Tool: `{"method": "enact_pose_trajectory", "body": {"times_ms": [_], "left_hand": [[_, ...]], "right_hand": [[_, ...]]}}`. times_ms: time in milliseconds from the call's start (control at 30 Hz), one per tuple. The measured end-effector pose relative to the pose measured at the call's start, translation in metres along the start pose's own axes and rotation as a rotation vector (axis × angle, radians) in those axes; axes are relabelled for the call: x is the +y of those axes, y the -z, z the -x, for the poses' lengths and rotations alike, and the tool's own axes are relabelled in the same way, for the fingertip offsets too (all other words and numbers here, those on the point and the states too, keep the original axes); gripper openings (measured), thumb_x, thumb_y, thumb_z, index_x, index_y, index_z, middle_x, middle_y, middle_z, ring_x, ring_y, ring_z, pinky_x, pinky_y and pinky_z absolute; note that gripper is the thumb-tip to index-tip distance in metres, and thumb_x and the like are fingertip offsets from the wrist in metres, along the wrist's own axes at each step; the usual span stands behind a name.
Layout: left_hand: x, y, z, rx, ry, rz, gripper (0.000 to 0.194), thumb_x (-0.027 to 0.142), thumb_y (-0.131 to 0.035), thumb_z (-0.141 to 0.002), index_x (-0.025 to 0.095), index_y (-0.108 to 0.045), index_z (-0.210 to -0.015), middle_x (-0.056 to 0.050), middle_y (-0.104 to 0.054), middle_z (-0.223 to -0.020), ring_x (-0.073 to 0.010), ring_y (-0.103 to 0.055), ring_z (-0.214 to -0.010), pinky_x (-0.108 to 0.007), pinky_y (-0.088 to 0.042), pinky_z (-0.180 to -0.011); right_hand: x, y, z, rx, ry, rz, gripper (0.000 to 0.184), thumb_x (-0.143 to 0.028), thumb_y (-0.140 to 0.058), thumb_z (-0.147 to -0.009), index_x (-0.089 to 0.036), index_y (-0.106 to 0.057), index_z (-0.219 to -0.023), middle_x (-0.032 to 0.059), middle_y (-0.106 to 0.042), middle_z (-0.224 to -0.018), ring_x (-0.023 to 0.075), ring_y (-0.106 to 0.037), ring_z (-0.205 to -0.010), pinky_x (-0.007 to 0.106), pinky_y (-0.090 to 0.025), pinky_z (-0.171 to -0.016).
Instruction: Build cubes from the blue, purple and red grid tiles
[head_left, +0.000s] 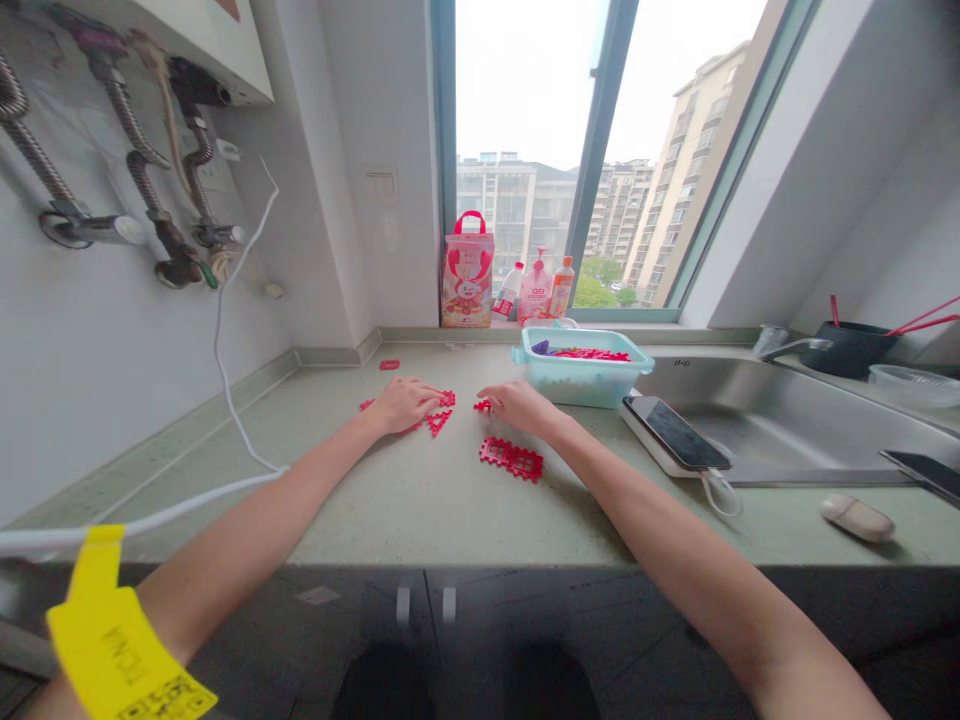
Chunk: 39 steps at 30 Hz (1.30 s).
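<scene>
Red plastic pieces (439,420), flat with toothed edges, lie scattered on the worktop (420,500). Left hand (405,404) rests flat over several, grip released; right hand (517,405) touches one small piece, fingers loose. A joined red panel (512,459) lies just beside it, near the tub (581,375).

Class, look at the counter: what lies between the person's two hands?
In the head view, a red triangular plastic piece lies on the counter between the left hand and right hand; the rest is bare.
</scene>
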<state>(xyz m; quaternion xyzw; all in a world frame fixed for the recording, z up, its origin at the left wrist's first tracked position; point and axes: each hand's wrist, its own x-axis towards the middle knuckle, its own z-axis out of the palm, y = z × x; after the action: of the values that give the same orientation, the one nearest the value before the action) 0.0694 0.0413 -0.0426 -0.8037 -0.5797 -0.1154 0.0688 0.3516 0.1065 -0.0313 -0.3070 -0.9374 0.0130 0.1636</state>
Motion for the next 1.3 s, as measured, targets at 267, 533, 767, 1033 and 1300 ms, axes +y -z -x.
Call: {"method": "enact_pose_trajectory", "body": {"times_ms": [267, 533, 767, 1033, 1300], "left_hand": [[0.032, 0.006, 0.004, -0.035, -0.119, 0.056, 0.048, 0.056, -0.035, -0.108, 0.037, -0.075, -0.128, 0.001, -0.069, -0.136, -0.0261, -0.059, -0.122, -0.039, -0.036, -0.105], [0.046, 0.007, 0.007, -0.029, -0.171, 0.077, 0.046, 0.064, -0.048, -0.102, 0.038, -0.073, -0.130, -0.003, -0.070, -0.132, -0.0284, -0.060, -0.122, -0.041, -0.039, -0.103], [0.062, 0.001, 0.006, -0.002, -0.211, 0.073, 0.045, 0.055, -0.064, -0.092, 0.038, -0.072, -0.132, -0.004, -0.069, -0.127, -0.0275, -0.066, -0.111, -0.041, -0.041, -0.102], [0.050, 0.008, 0.010, -0.046, -0.215, 0.108, 0.061, 0.047, -0.067, -0.091, 0.036, -0.057, -0.150, -0.004, -0.063, -0.144, -0.0304, -0.058, -0.131, -0.042, -0.041, -0.110], [0.012, 0.018, 0.015, -0.029, -0.347, 0.244, 0.039, 0.018, -0.060, -0.089, 0.037, -0.080, -0.117, 0.001, -0.077, -0.119, -0.0228, -0.065, -0.117, -0.038, -0.045, -0.107]], "right_hand": [[0.005, 0.007, 0.001, 0.011, -0.259, 0.019, 0.029, -0.010, -0.056, -0.095, -0.014, -0.083, -0.106, 0.0148, -0.080, -0.106, 0.0250, -0.074, -0.100, 0.027, -0.051, -0.087], [0.023, 0.003, 0.002, -0.099, -0.108, -0.214, 0.035, -0.012, -0.067, -0.086, -0.023, -0.082, -0.115, 0.0058, -0.080, -0.105, 0.0173, -0.072, -0.084, 0.022, -0.050, -0.077], [0.019, -0.007, -0.002, -0.106, -0.063, -0.281, 0.024, -0.012, -0.067, -0.086, -0.015, -0.085, -0.102, 0.0039, -0.077, -0.076, 0.0140, -0.064, -0.069, 0.022, -0.043, -0.065], [0.018, -0.005, -0.003, -0.129, -0.124, -0.343, 0.028, -0.014, -0.073, -0.085, -0.016, -0.082, -0.110, 0.0064, -0.081, -0.092, 0.0185, -0.072, -0.081, 0.023, -0.051, -0.072], [0.027, 0.009, 0.003, -0.190, -0.191, -0.221, 0.035, -0.027, -0.081, -0.085, -0.020, -0.078, -0.119, 0.0044, -0.079, -0.100, 0.0169, -0.071, -0.081, 0.023, -0.048, -0.069]]}}
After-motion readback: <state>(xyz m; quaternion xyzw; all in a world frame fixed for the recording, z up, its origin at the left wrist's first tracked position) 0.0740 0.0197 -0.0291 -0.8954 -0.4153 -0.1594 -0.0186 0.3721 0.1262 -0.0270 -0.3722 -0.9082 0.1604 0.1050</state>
